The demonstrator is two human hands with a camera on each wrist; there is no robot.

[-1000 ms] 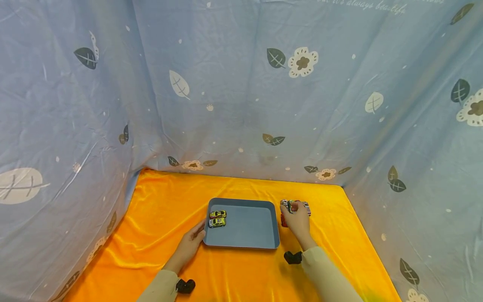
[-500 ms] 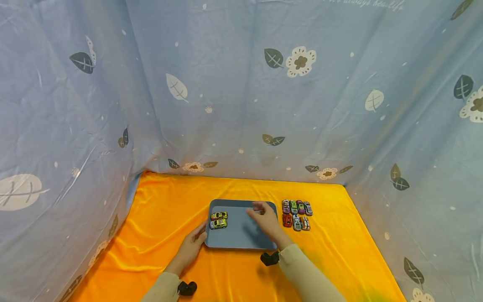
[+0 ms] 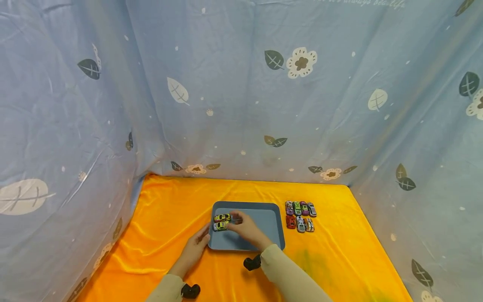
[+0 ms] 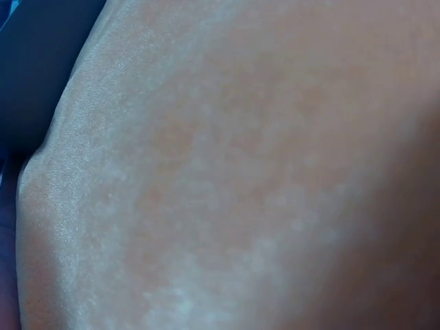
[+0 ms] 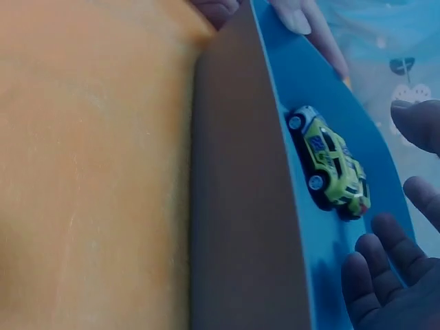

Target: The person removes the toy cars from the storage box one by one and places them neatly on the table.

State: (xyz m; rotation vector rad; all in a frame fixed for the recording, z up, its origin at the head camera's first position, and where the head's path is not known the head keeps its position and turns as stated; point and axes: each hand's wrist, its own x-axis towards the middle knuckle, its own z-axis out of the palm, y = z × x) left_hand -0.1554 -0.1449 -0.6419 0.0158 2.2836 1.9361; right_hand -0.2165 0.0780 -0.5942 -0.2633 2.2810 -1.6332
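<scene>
A shallow blue-grey tray (image 3: 266, 220) lies on the cloth, its left end held by my left hand (image 3: 193, 250). In the right wrist view, the thumb of that hand shows at the tray's wall. Two toy cars sit side by side at the tray's left end: a yellow one with red (image 3: 222, 217) behind and a yellow-green one (image 3: 220, 226) in front. Over the tray, just right of them, is my right hand (image 3: 246, 229), fingers apart and loosely bent, with nothing seen between them. Skin fills most of the left wrist view.
Several toy cars stand in two rows on the orange cloth (image 3: 339, 251) right of the tray, among them a red one (image 3: 290, 222) and a green one (image 3: 297, 208). A blue patterned curtain (image 3: 226, 105) surrounds the cloth at the back and sides.
My right hand has moved left from the rows of toy cars, across the tray, to beside the two yellow cars. My left hand stays at the tray's left end.
</scene>
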